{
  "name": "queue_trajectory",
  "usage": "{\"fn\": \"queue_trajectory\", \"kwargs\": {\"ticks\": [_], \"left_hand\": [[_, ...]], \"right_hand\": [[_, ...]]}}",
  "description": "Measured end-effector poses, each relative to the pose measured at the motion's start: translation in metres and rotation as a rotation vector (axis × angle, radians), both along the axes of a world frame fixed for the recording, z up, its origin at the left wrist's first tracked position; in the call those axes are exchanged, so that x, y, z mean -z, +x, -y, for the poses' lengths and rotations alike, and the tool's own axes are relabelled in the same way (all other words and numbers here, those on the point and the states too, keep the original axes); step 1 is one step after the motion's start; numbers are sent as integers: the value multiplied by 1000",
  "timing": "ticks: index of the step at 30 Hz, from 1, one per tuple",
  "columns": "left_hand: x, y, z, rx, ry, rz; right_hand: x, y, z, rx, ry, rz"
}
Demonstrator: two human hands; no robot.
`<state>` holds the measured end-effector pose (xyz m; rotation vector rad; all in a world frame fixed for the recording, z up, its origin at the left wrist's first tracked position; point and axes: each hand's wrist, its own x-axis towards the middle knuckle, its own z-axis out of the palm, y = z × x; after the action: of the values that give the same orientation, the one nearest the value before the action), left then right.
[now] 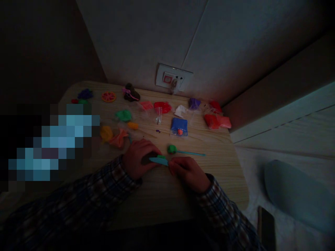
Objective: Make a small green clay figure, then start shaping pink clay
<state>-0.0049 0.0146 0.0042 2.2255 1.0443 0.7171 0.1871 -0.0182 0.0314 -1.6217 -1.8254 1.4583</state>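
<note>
Now right hand (190,172) pinches a slim light-blue plastic knife (158,160) crosswise, tip left! Left hand (140,157) curls, hold unclear.

1. The blue tool's (158,160) gripped end is hidden inside the right hand (190,170).
2. The green piece (161,157) is partly covered by that tool; whether the left hand (138,157) pinches it cannot be told.
3. At left, a blocky patch (60,139) masks whatever lies there.
4. The purple speck (157,131) (farther off, mid-table) is too small to identify.
5. Near right, a dark flat object (267,226) is cut off by the near edge.
</note>
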Motion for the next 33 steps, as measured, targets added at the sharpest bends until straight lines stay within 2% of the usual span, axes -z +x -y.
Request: {"fn": "queue_trajectory", "kwargs": {"ticks": [10, 15, 20, 24, 29, 33], "left_hand": [[0, 0, 0, 0, 6, -19], [1, 0, 0, 10, 6, -12], [0, -1, 0, 31, -1, -32], [-1, -1, 0, 38, -8, -36], [0, -1, 1, 22, -4, -40], [-1, -1, 1, 19, 11, -39]], "right_hand": [[2, -2, -4, 25, 13, 26], [1, -1, -6, -25, -22, -99], [4, -2, -7, -13, 22, -29], [7, 0, -8, -45, -10, -108], [7, 1, -9, -22, -8, -48], [6, 1, -11, -66, -33, -113]]}}
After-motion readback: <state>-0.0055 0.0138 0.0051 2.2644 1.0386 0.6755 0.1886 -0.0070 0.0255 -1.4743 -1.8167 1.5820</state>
